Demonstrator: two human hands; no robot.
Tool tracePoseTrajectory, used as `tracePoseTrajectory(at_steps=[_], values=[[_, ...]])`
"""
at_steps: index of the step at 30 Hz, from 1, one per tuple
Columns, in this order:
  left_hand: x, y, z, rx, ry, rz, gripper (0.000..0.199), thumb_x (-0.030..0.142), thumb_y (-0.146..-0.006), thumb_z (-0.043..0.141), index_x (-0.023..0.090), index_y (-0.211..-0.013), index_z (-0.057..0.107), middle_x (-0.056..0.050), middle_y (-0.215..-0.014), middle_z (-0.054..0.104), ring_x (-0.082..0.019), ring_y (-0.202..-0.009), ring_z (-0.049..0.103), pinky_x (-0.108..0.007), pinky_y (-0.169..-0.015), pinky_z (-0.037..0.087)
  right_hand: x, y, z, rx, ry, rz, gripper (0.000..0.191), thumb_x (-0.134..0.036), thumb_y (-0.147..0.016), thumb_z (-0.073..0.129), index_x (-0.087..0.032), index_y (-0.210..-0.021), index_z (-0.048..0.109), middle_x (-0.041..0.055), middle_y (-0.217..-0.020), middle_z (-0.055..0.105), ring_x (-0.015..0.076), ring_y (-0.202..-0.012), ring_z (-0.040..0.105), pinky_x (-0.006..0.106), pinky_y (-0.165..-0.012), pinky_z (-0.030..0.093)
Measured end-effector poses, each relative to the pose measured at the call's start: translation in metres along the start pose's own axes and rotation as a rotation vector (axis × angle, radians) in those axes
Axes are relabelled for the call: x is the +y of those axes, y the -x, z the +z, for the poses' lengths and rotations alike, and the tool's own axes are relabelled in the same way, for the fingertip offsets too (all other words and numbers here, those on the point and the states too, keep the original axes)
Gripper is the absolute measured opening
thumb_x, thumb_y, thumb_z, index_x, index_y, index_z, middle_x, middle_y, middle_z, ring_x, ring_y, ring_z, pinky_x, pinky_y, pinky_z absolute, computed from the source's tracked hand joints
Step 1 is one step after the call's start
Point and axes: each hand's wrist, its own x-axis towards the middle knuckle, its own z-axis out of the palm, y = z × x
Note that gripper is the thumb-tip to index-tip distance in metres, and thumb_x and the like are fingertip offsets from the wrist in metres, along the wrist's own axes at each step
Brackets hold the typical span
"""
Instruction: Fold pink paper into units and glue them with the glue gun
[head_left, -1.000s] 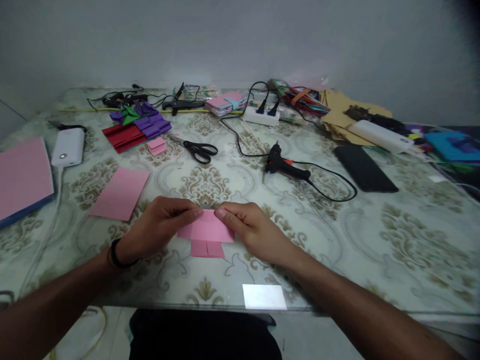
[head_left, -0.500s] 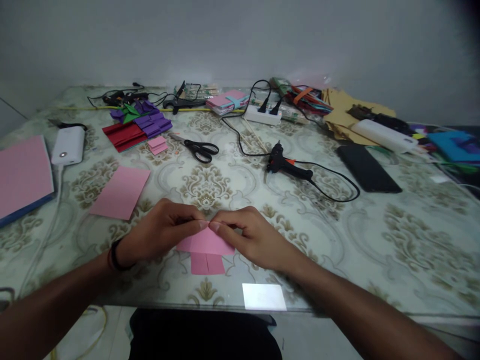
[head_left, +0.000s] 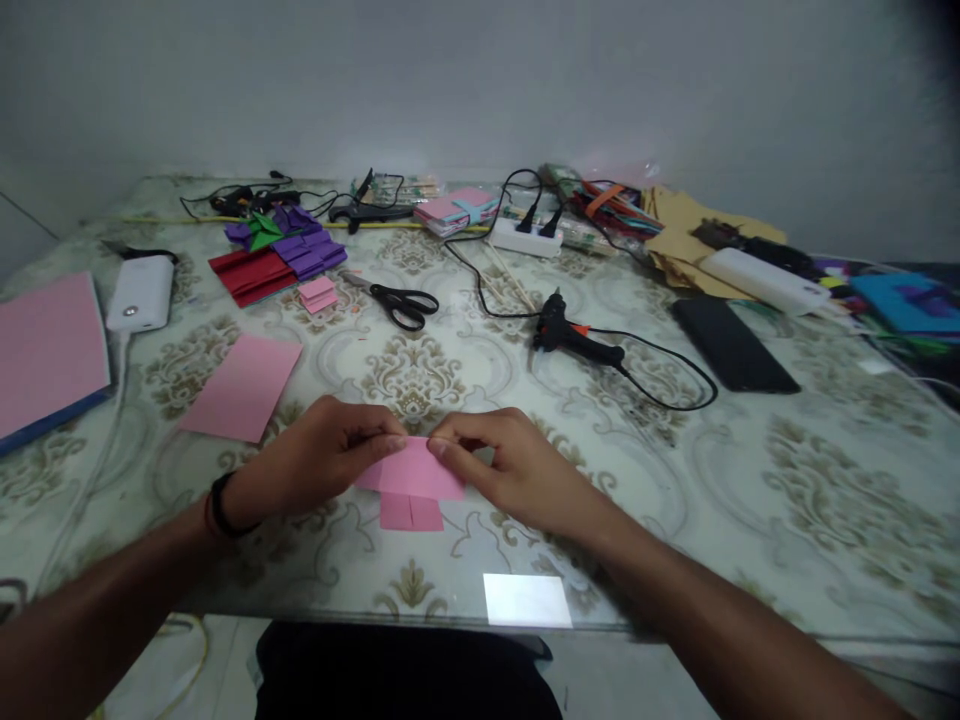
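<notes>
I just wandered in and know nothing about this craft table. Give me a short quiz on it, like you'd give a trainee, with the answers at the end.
1. True or false: the left hand and the right hand both pinch the folded paper near its far edge.
2. What colour is that paper?
A) Red
B) Purple
C) Pink
3. Fill in the blank: the glue gun lies between the scissors and the black ____.

Key: 1. True. 2. C. 3. Phone.
</notes>
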Motion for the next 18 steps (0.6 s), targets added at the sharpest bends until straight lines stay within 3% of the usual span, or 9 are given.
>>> tracePoseTrajectory(at_steps=[3, 6, 11, 18], values=[[-0.001, 0.000, 0.004, -0.012, -0.036, 0.016, 0.030, 0.032, -0.100, 0.056, 0.015, -0.084, 0.075, 0.005, -0.061, 0.058, -0.009, -0.059, 0.049, -0.021, -0.057, 0.035, 0.000, -0.001, 0.008, 0.039, -0.092, 0.037, 0.012, -0.028, -0.098, 0.066, -0.018, -0.098, 0.072, -0.0002, -0.079, 0.070, 0.0132, -0.070, 0.061, 0.022, -0.063, 0.047], [-0.001, 0.000, 0.009, -0.016, -0.045, 0.033, 0.032, 0.030, -0.100, 0.054, 0.014, -0.082, 0.075, 0.006, -0.057, 0.048, -0.008, -0.056, 0.043, -0.020, -0.055, 0.032, 0.001, -0.001, 0.014, 0.060, -0.127, 0.035, 0.010, -0.027, -0.097, 0.067, -0.019, -0.091, 0.070, -0.0006, -0.079, 0.069, 0.0130, -0.071, 0.061, 0.023, -0.064, 0.047], [0.002, 0.003, 0.006, 0.020, -0.003, 0.037, 0.034, 0.034, -0.102, 0.053, 0.015, -0.086, 0.076, 0.005, -0.062, 0.056, -0.009, -0.058, 0.046, -0.021, -0.055, 0.034, 0.003, -0.001, 0.006, 0.037, -0.177, 0.072, 0.012, -0.026, -0.095, 0.067, -0.019, -0.086, 0.069, -0.0019, -0.076, 0.066, 0.0122, -0.069, 0.058, 0.023, -0.063, 0.044], [-0.001, 0.002, 0.001, 0.065, 0.043, -0.061, 0.038, 0.048, -0.099, 0.059, 0.016, -0.089, 0.077, 0.004, -0.063, 0.053, -0.011, -0.058, 0.042, -0.023, -0.052, 0.030, 0.005, -0.003, -0.002, 0.060, -0.241, 0.143, 0.015, -0.031, -0.094, 0.067, -0.018, -0.086, 0.069, -0.0017, -0.073, 0.063, 0.0124, -0.067, 0.054, 0.024, -0.061, 0.042]])
